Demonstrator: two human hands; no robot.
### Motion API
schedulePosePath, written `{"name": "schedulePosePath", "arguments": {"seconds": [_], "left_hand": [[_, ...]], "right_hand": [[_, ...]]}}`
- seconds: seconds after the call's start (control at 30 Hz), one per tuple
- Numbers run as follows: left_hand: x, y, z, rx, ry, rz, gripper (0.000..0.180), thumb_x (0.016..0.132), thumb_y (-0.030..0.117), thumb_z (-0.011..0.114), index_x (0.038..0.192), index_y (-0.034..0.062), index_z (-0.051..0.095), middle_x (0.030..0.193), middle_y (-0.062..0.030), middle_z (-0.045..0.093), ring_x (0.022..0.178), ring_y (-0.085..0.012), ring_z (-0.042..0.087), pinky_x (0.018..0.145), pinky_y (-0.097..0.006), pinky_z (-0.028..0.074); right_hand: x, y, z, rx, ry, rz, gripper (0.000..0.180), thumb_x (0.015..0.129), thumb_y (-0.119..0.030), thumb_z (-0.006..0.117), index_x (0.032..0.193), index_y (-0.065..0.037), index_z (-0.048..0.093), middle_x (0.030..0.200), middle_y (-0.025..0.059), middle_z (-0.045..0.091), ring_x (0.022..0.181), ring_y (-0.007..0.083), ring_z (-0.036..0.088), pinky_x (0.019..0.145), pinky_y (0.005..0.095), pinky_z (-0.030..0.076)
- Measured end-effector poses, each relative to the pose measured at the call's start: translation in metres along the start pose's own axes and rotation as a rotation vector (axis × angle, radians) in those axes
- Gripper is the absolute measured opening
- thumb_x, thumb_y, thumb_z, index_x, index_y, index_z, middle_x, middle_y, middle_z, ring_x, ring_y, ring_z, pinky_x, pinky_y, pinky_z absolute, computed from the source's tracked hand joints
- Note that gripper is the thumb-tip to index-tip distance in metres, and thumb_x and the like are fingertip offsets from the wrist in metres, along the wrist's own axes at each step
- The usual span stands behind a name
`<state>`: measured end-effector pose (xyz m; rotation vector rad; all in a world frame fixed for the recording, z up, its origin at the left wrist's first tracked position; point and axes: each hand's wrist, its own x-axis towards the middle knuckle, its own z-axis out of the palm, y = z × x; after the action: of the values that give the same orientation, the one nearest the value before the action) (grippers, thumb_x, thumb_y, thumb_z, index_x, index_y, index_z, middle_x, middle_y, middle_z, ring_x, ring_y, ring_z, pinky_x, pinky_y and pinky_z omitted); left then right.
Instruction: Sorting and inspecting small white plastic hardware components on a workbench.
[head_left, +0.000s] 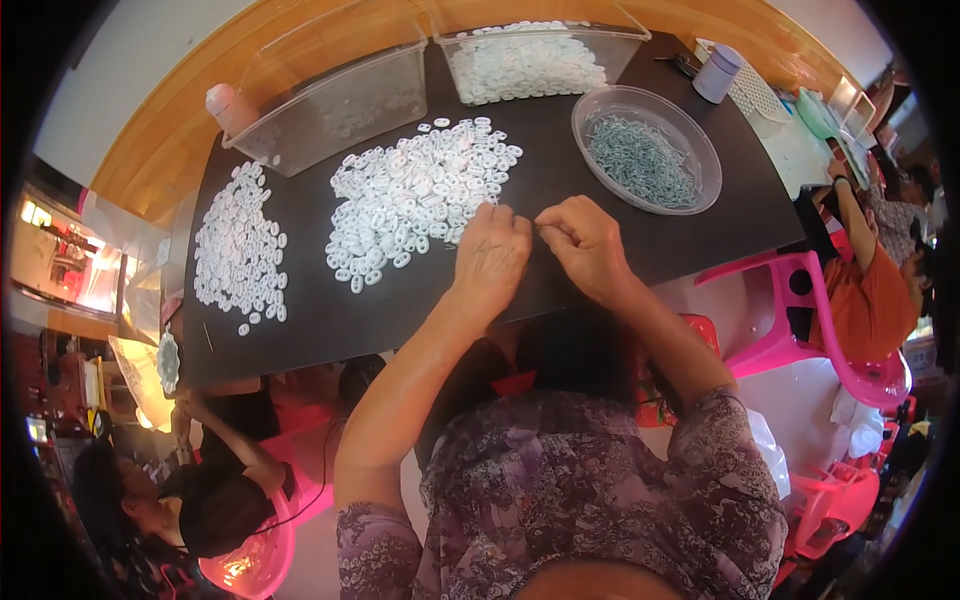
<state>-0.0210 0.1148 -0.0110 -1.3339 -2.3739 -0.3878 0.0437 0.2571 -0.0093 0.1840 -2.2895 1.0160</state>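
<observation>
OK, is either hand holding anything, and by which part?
It can't be told: the left hand and the right hand are both curled, hiding anything they might hold.

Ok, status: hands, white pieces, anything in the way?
Left hand curled by the middle heap's right edge; right hand curled, grips hidden. White pieces loose in heaps. Bowl beyond right hand, not blocking.

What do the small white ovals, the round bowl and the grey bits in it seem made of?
White ovals: probably smooth plastic, uniform in shape.
Round bowl: likely clear plastic, its wall translucent and glossy.
Grey bits: perhaps dull metal, thin and silvery; too small to be sure.
</observation>
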Motion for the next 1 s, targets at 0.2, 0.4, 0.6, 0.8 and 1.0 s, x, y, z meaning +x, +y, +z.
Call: {"name": "schedulePosePath", "arguments": {"seconds": [0.2,0.4,0.6,0.8,1.0], "left_hand": [[0.002,0.006,0.005,0.005,0.021,-0.096,0.008,0.067,0.005,0.058,0.074,0.0029,0.061,0.074,-0.0126,0.056,0.076,-0.0256,0.054,0.064,-0.033,0.045],[0.006,0.008,0.012,-0.049,0.048,-0.129,0.009,0.068,0.004,0.059,0.077,0.0015,0.059,0.076,-0.0140,0.056,0.077,-0.0280,0.055,0.064,-0.035,0.046],[0.004,0.009,0.014,-0.052,-0.006,-0.094,0.011,0.069,0.004,0.059,0.079,0.0006,0.058,0.079,-0.0148,0.056,0.077,-0.0278,0.055,0.064,-0.035,0.046],[0.004,0.010,0.014,-0.090,-0.028,-0.140,0.013,0.069,0.004,0.060,0.081,-0.0002,0.057,0.081,-0.0157,0.056,0.077,-0.0288,0.056,0.064,-0.035,0.047],[-0.001,0.013,0.016,-0.148,-0.021,-0.159,0.018,0.066,0.001,0.061,0.082,0.0007,0.054,0.083,-0.0165,0.053,0.080,-0.0308,0.056,0.065,-0.037,0.049]], "right_hand": [[-0.009,0.003,-0.004,0.041,0.027,0.103,0.012,0.073,0.004,0.064,0.082,-0.003,0.061,0.071,0.0073,0.054,0.062,0.0199,0.052,0.054,0.0303,0.041],[-0.016,0.002,-0.005,0.089,0.029,0.207,0.010,0.076,0.003,0.063,0.085,-0.002,0.061,0.074,0.0060,0.055,0.062,0.0130,0.053,0.056,0.0255,0.042],[-0.013,-0.005,-0.008,0.081,0.061,0.219,0.012,0.077,0.003,0.063,0.088,-0.002,0.062,0.075,0.0046,0.055,0.064,0.0098,0.053,0.057,0.0231,0.042],[-0.016,-0.006,-0.008,0.138,0.084,0.306,0.010,0.079,0.002,0.063,0.089,0.000,0.061,0.076,0.0012,0.057,0.065,0.0061,0.051,0.058,0.0208,0.042],[-0.018,-0.007,-0.006,0.191,0.097,0.389,0.010,0.080,0.001,0.063,0.089,0.000,0.062,0.076,-0.0005,0.059,0.066,0.0045,0.050,0.059,0.0199,0.042]]}}
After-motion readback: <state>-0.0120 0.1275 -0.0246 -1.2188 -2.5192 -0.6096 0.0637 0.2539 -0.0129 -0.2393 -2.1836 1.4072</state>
